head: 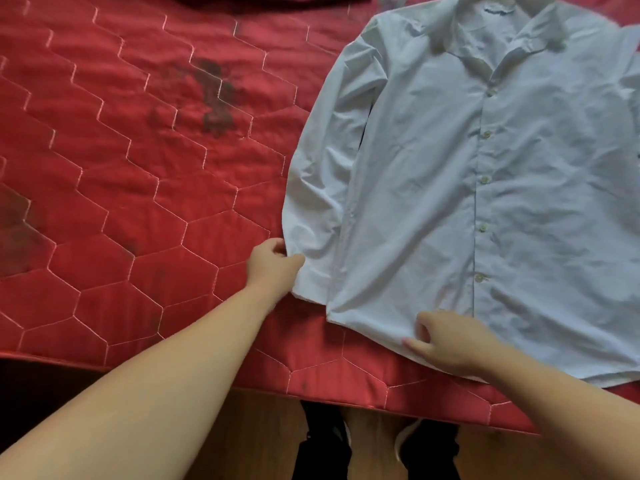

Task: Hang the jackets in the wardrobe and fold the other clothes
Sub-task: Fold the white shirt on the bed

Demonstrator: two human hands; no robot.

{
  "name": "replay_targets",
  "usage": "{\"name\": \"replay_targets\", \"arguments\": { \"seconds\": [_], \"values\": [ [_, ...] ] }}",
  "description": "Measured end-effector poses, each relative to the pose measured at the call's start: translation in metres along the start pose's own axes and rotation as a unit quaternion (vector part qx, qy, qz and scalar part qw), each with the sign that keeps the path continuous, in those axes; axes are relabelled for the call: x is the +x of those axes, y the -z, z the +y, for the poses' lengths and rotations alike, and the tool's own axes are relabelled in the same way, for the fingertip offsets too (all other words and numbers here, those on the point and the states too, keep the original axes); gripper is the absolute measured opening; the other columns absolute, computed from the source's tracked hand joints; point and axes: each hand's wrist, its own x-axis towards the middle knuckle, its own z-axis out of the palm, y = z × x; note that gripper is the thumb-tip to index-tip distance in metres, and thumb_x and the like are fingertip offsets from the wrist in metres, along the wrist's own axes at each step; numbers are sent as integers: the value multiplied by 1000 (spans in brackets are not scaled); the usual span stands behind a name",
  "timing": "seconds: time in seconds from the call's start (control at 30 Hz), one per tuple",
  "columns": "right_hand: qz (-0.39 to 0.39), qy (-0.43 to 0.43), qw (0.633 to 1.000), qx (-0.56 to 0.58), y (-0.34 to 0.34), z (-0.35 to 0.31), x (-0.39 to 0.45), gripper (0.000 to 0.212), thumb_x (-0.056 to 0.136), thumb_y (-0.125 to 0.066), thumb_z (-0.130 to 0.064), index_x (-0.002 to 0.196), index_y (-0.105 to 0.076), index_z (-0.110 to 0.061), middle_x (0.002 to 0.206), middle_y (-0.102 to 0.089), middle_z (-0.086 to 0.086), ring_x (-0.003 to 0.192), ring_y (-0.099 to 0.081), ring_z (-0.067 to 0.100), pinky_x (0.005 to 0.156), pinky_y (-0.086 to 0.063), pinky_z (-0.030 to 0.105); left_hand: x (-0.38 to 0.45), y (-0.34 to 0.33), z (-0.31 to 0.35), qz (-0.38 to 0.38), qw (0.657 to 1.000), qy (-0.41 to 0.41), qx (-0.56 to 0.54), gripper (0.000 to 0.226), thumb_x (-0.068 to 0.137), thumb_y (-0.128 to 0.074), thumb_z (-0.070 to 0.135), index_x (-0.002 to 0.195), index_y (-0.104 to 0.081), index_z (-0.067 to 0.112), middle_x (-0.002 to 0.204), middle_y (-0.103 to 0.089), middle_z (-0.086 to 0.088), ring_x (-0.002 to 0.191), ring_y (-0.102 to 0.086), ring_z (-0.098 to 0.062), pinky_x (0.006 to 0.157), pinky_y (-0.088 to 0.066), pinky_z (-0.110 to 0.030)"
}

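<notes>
Landmark: the white shirt (485, 188), spread button-side up on the red quilted cover (121, 168).

Nearest, below the shirt's hem: wooden floor (263, 431), the person's legs, dark shoes (325, 441), then the cover's near edge.

Right hand (446, 344) sits on the shirt's bottom hem, left of the button placket. Its fingers are curled onto the cloth and look to pinch the hem edge, though how firm the grip is can't be made out.

Left hand (275, 265) is at the shirt's left sleeve cuff, just outside the shirt's lower left corner, fingers and thumb closed on the cuff edge. The two hands are well apart, each on its own bit of shirt.

Further up, the sleeve lies along the shirt's left side and the placket looks buttoned. The collar is at the far end, open and a bit crumpled. The shirt's right side runs off frame.

Beyond the collar, to its left, a strip of dark red fabric (270, 1) at the top edge; can't tell what it is.

Progress, as a judgement: early in folding this shirt. It's laid flat but no fold is made yet; the sleeve fold-in looks like the step in hand. No jackets or wardrobe in view, so the hanging part can't be assessed.
</notes>
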Motion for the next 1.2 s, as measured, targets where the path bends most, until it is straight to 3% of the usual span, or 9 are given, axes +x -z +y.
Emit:
{"name": "replay_targets", "arguments": {
  "seconds": [0.13, 0.3, 0.37, 0.5, 0.57, 0.67, 0.93, 1.07, 1.2],
  "values": [
    [68, -20, 975, 210, 31, -32, 4, 32, 89, -45, -61, 94, -53, -30, 91, -62, -7, 82, -58, 14, 69, -41, 31, -16, 15, 54, -44, 985, -50, -160, 27, 65, -55, 11, 86, -73, 14, 67, -63, -1, 62, -53, -15, 54, -43, -29],
    [29, -16, 722, 691, 128, -72, 17, 60, 68, -58, -77, 113, -55, -38, 113, -65, -4, 96, -69, 18, 75, -57, 40, -59, -4, 107, -183, 951, -245, 40, 46, 71, -55, 18, 113, -70, 27, 75, -69, 6, 80, -66, -21, 71, -52, -31],
    [50, 3, 732, 680, 163, -64, 21, 67, 66, -73, -64, 120, -55, -29, 112, -67, 1, 95, -70, 20, 69, -58, 39, -71, -21, 124, -224, 913, -294, 176, 53, 73, -53, 19, 124, -61, 31, 71, -56, 9, 81, -59, -23, 67, -45, -29],
    [145, -61, 805, 573, 190, -20, 31, 28, 78, -71, -11, 105, -66, -8, 94, -71, 14, 79, -69, 24, 69, -55, 34, -84, -50, 143, -301, 840, -350, 285, 47, 80, -55, 29, 127, -54, 32, 82, -60, 5, 87, -57, -24, 68, -46, -35],
    [117, -67, 742, 657, 186, 12, 34, 23, 83, -62, -6, 104, -69, -1, 94, -72, 19, 79, -68, 29, 73, -53, 39, -80, -60, 146, -320, 876, -302, 200, 42, 76, -55, 47, 114, -64, 35, 65, -53, 15, 74, -54, -10, 66, -45, -28],
    [13, -106, 627, 772, 167, 53, 46, 30, 84, -56, -16, 107, -71, -4, 101, -72, 17, 85, -67, 31, 75, -51, 40, -39, -72, 151, -173, 966, -190, 18, 24, 74, -56, 42, 86, -72, 29, 51, -52, 16, 53, -48, -2, 56, -40, -18],
    [-120, -189, 717, 660, 131, 130, 70, 24, 84, -60, -15, 104, -69, -5, 80, -70, 13, 62, -64, 24, 51, -48, 25, 80, -71, 156, -46, 975, -105, 191, 14, 80, -63, 26, 94, -64, 31, 75, -59, 13, 75, -57, -10, 59, -38, -14],
    [-275, -138, 679, 667, 155, 154, 89, 34, 60, -74, -11, 93, -73, -5, 87, -66, 15, 67, -64, 26, 61, -52, 32, 109, -91, 173, -71, 973, -90, 199, 64, 73, -74, 44, 129, -48, 28, 112, -52, 5, 101, -54, -16, 88, -46, -33],
    [-360, -99, 812, 448, 179, 146, 112, 46, 69, -81, -29, 106, -65, -8, 91, -66, 9, 77, -63, 22, 75, -53, 37, 131, -117, 194, -35, 983, -103, 147, 70, 76, -71, 35, 137, -39, 28, 127, -47, -1, 111, -52, -22, 95, -44, -36]
  ]
}}
